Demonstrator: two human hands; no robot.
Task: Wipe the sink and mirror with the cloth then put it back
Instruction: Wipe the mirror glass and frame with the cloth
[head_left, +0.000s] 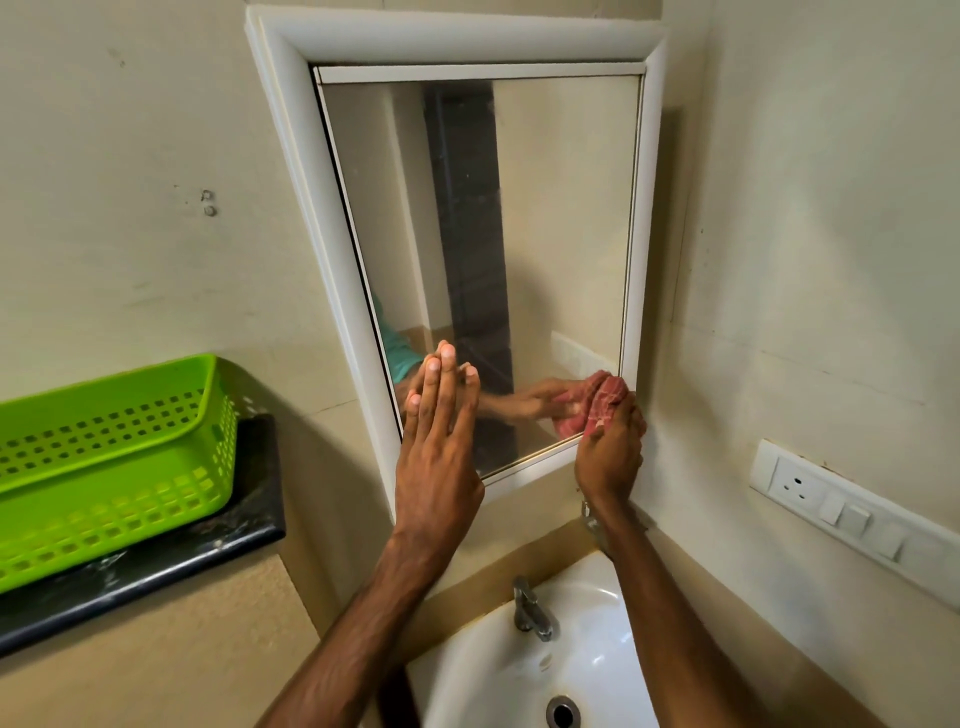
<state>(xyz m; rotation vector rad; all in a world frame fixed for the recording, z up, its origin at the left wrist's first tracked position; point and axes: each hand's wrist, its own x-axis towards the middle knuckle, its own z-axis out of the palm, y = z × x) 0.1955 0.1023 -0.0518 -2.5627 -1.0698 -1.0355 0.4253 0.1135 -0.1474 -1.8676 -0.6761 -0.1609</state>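
Note:
A white-framed mirror (561, 208) hangs on the wall above a white sink (483, 670). My right hand (613, 449) grips a bunched red cloth (608, 397) and presses it against the mirror's lower right corner. My left hand (439, 431) lies flat, fingers together and extended, on the glass at the lower left. Both hands and the cloth are reflected in the glass.
A metal tap (532, 610) stands at the back of the sink, with the drain (562, 713) below it. An empty green plastic basket (111, 467) sits on a dark counter (156, 571) at the left. A white socket and switch panel (841, 509) is on the right wall.

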